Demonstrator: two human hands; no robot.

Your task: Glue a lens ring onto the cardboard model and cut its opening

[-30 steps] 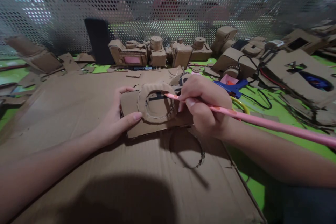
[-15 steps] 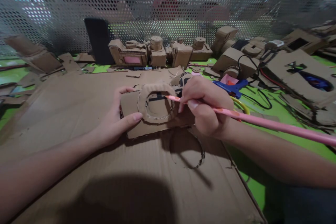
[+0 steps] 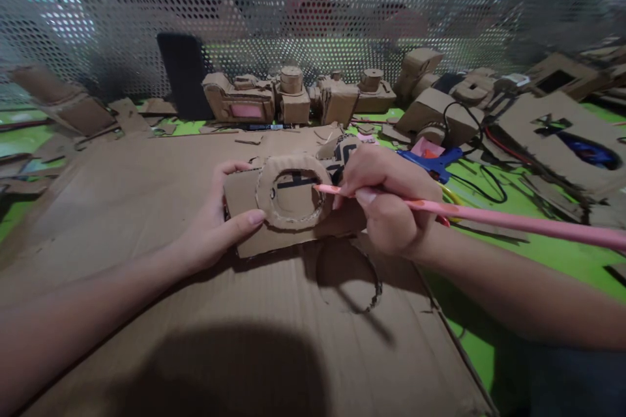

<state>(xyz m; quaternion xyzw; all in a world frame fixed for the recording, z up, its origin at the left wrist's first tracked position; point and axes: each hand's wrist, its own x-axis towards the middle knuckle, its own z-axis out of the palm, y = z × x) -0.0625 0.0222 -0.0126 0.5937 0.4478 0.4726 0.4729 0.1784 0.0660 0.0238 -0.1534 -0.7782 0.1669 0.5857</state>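
My left hand (image 3: pixel 229 212) grips the left end of a flat cardboard piece (image 3: pixel 249 241), thumb on top and fingers behind its far edge. On that piece lies a cardboard ring (image 3: pixel 293 222), and black print shows inside its opening. My right hand (image 3: pixel 391 199) is closed around a long pink pencil (image 3: pixel 489 215) with darker spots. The pencil's tip touches or hovers at the right inner edge of the ring; I cannot tell which. Beneath is a large cardboard sheet (image 3: pixel 205 319) with a round cut (image 3: pixel 376 287) near my right wrist.
Several cardboard camera models (image 3: pixel 244 101) line the back before a perforated metal screen (image 3: pixel 274 26). A dark phone-like slab (image 3: pixel 182 75) leans there. To the right lie a blue glue gun (image 3: pixel 433 161) with a black cord, cardboard scraps and a cardboard box (image 3: pixel 435 114) on the green table (image 3: pixel 472 345).
My right hand has shifted slightly right, and the pencil tip has moved right and down along the ring's inner edge. My left hand and the cardboard have stayed put.
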